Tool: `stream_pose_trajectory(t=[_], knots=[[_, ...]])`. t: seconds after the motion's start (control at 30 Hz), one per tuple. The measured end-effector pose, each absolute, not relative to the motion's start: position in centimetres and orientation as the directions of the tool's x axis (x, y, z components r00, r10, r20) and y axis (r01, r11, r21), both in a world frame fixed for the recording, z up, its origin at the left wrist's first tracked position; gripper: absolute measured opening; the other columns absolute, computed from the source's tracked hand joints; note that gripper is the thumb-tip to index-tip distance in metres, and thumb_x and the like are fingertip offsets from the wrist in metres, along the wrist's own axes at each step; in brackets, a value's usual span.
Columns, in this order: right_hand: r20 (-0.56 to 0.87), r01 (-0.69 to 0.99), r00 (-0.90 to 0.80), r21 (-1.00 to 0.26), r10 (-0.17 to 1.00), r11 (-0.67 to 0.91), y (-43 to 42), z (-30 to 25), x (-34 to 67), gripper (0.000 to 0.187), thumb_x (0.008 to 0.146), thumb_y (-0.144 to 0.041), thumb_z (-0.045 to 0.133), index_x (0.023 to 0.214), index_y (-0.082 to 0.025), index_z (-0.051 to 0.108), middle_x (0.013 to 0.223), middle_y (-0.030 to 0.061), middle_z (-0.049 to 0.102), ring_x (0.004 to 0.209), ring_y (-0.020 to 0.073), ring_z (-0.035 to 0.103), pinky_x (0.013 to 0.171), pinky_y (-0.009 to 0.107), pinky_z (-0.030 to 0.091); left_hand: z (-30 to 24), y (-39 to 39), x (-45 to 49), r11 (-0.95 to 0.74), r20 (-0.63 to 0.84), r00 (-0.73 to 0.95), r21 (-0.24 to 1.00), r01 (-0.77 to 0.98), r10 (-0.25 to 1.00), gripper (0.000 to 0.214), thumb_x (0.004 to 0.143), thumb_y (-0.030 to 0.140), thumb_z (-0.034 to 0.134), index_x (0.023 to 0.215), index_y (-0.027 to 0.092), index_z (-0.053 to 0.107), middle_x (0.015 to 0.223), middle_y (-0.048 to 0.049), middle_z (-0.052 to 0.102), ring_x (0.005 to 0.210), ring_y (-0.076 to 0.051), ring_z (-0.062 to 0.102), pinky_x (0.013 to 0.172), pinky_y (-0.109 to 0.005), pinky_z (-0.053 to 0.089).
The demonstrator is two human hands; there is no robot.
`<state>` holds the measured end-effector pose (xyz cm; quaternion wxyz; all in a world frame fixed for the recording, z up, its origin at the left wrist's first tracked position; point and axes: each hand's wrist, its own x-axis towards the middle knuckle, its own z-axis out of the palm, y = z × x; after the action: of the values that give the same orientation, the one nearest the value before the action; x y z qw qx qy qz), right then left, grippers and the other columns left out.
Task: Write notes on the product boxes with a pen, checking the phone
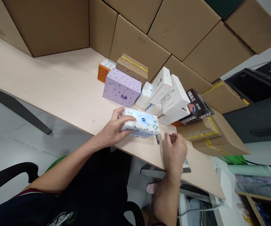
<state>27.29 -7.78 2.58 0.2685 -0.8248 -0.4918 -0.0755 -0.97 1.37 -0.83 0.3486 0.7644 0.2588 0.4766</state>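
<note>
My left hand [115,127] is wrapped round the left end of a pale blue floral tissue pack [142,122] on the table, its fingers on top and thumb along the near side. Beside the pack's right end lies a dark pen [157,139], partly covered by it. My right hand [175,150] is closed just above the table, right of the pen. A small dark object [171,138] shows between its fingers; its kind cannot be made out. Under the right wrist a flat thing with a dark edge [186,166] is mostly hidden.
Behind the pack stand a purple box [122,88], a brown carton with yellow tape [132,67], an orange box [103,70] and several white boxes [174,95]. A black box [195,108] sits to their right. Large cartons [137,44] wall the back. The table's front edge [79,127] runs close by.
</note>
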Motion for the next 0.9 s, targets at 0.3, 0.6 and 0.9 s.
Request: stream_pose_trajectory(t=[0.3, 0.6, 0.9], knots=[[-0.117, 0.665, 0.718, -0.175, 0.686, -0.726, -13.9, 2.4, 33.4, 0.104, 0.079, -0.076, 0.049, 0.161, -0.014, 0.035, 0.154, 0.0245, 0.050, 0.140, 0.0476, 0.046, 0.112, 0.057, 0.038, -0.5, 1.2, -1.0, -0.601, 0.515, 0.396, 0.789, 0.128, 0.760, 0.047, 0.090, 0.022, 0.071, 0.134, 0.028, 0.056, 0.147, -0.0122, 0.033, 0.152, -0.033, 0.032, 0.126, -0.054, 0.034], [0.116, 0.710, 0.689, -0.305, 0.715, -0.635, -13.6, 2.0, 32.2, 0.111, 0.068, -0.074, 0.057, 0.153, -0.004, 0.046, 0.134, 0.0293, 0.066, 0.123, 0.0444, 0.061, 0.107, 0.058, 0.044, -0.4, 1.3, -0.9, -0.611, 0.529, 0.371, 0.778, 0.148, 0.763, 0.052, 0.087, 0.024, 0.073, 0.134, 0.027, 0.050, 0.144, -0.0118, 0.038, 0.150, -0.032, 0.033, 0.124, -0.053, 0.038], [0.193, 0.332, 0.787, -0.933, 0.587, -0.139, -15.0, 2.1, 29.2, 0.089, 0.063, -0.055, 0.082, 0.142, -0.019, 0.058, 0.118, 0.0130, 0.073, 0.099, 0.0255, 0.070, 0.099, 0.048, 0.053, -0.7, 1.5, -0.8, -0.626, 0.547, 0.366, 0.767, 0.141, 0.752, 0.052, 0.087, 0.025, 0.072, 0.134, 0.028, 0.050, 0.145, -0.0116, 0.037, 0.150, -0.032, 0.034, 0.123, -0.052, 0.040]])
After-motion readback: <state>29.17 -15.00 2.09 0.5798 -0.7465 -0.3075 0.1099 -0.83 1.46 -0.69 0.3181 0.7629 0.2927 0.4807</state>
